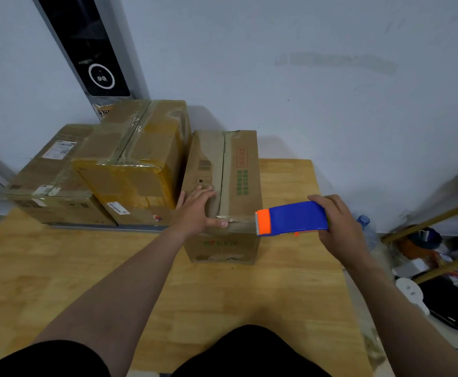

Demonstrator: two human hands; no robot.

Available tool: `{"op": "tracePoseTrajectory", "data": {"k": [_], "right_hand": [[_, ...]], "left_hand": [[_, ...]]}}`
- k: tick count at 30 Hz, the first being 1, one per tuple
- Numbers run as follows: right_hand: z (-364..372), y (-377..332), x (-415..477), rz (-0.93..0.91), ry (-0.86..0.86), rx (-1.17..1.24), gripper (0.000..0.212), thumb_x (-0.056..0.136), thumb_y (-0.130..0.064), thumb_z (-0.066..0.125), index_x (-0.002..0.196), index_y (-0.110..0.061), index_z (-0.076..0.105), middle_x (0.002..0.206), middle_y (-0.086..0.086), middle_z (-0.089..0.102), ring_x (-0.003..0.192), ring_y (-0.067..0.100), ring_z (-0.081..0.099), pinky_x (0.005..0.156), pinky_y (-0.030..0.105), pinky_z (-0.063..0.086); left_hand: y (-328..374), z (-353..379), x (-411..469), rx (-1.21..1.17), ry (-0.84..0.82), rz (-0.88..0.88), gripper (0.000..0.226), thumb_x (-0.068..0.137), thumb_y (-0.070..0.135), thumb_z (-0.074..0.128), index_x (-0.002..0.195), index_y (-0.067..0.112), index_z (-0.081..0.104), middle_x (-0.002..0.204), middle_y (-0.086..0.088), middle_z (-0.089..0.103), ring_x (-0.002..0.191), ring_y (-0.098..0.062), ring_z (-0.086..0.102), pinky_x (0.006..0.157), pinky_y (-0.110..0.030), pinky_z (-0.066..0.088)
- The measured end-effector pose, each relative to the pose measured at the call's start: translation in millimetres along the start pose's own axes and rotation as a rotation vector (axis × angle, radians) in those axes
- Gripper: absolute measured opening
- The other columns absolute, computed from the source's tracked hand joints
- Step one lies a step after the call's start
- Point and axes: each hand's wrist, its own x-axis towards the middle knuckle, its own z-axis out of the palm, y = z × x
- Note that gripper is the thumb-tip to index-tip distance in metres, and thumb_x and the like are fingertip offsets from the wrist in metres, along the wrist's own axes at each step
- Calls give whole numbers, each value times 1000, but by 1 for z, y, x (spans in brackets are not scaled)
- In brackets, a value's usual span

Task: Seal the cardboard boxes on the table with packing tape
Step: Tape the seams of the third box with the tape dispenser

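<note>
Pale blue-grey walls back a light wooden table (290, 281) where three brown cardboard boxes stand; two already-taped ones, a low flat box (51, 183) and a taller yellowish box (138, 159), sit at the far left, touching each other. Nearest the person is an upright brown carton with green and red print (238, 172), its top seam running away from the camera. The left hand (198, 210) lies flat and spread on the carton's top near the front edge, with the thumb pressing a tape end down at the corner of the seam. The right hand (339, 229) is wrapped closed around a blue tape dispenser with an orange cutter head (293, 217), held just off the carton's front right edge, a strip of brownish tape (242, 220) stretched between cutter and box. The step in hand looks like anchoring or finishing a strip at the front edge. Next, the dispenser probably needs either drawing along the seam or tilting to cut, while the left thumb keeps the tape from lifting.
</note>
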Motion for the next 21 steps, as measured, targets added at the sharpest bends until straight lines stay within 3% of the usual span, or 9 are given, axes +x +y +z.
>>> {"op": "tracePoseTrajectory", "data": {"k": [14, 21], "right_hand": [[22, 12, 11, 27, 42, -95, 67, 75, 10, 65, 131, -23, 49, 121, 2, 48, 105, 24, 53, 57, 43, 55], [23, 15, 14, 24, 40, -84, 65, 75, 8, 66, 129, -23, 50, 118, 2, 49, 103, 23, 52, 63, 40, 54]], "left_hand": [[6, 1, 0, 109, -27, 22, 108, 78, 79, 63, 162, 26, 22, 171, 8, 10, 157, -12, -2, 126, -52, -8], [41, 9, 5, 264, -175, -127, 117, 83, 77, 55, 164, 15, -4, 171, -6, -16, 154, -34, -23, 117, -70, -14]]}}
